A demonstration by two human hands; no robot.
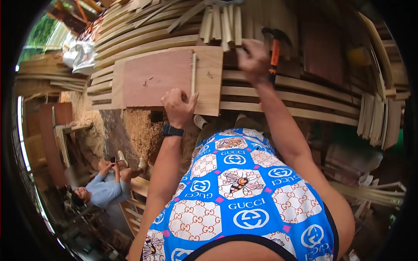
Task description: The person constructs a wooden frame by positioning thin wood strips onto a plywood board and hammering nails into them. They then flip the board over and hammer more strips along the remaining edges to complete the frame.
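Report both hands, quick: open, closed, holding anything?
Left hand: loosely curled beside the thin wooden strip; nothing visibly held.
Right hand: blurred beside the claw hammer, apparently not holding it; open or closed can't be told.

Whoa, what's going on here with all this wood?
Someone is doing woodwork. Their left hand is at the near edge of a reddish panel, by the end of a thin strip. The panel lies on a paler board, over wooden slats. Their blurred right hand is beside a hammer; I can't tell if it's touching. Off to the left, another person is sitting.
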